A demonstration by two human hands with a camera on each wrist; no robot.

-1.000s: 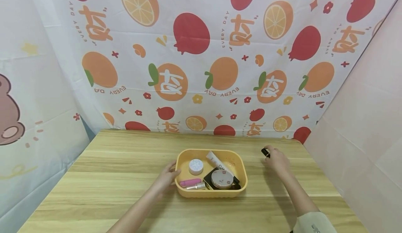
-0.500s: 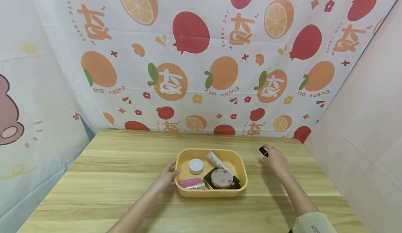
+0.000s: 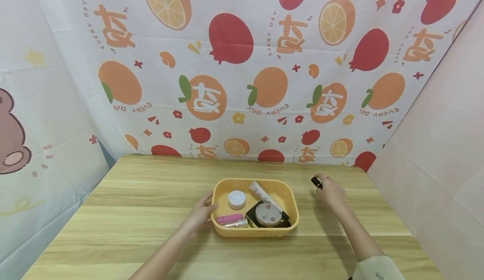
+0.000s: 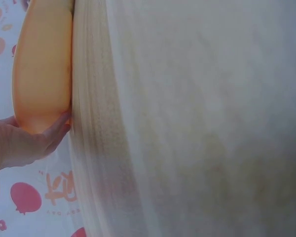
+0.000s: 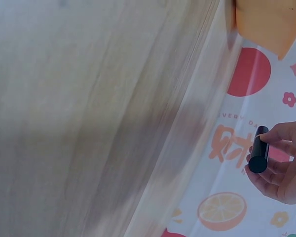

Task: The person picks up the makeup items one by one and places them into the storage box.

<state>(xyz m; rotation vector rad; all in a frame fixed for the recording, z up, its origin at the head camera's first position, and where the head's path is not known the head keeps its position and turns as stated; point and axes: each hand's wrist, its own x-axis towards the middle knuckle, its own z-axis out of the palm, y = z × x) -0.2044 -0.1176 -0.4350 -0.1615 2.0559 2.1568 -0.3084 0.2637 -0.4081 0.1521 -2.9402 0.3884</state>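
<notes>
At the left end of a yellow plastic storage box (image 3: 255, 233), my left hand (image 3: 198, 216) grips the wall, thumb over the rim and fingers along the outside. The left wrist view shows these fingers low on the box's end. Off to the right, my right hand (image 3: 332, 192) holds a black lipstick tube (image 5: 259, 150) with a thin gold band, pinched between thumb and fingers above the table. Inside the box lie a round white jar (image 3: 236, 199), a white squeeze tube (image 3: 261, 192), a round compact (image 3: 268, 214), a pink tube (image 3: 230, 218) and a silver-capped lipstick (image 3: 237, 223).
The box stands on a wood-grain table (image 3: 132, 221). Behind the table hangs a fruit-print cloth (image 3: 234, 91), with pale cloths at the left (image 3: 49, 116) and right (image 3: 435, 154) sides. A black square case (image 3: 251, 216) lies partly under the compact.
My right hand has shifted slightly left with the black lipstick tube. My left hand and the box stay in place.
</notes>
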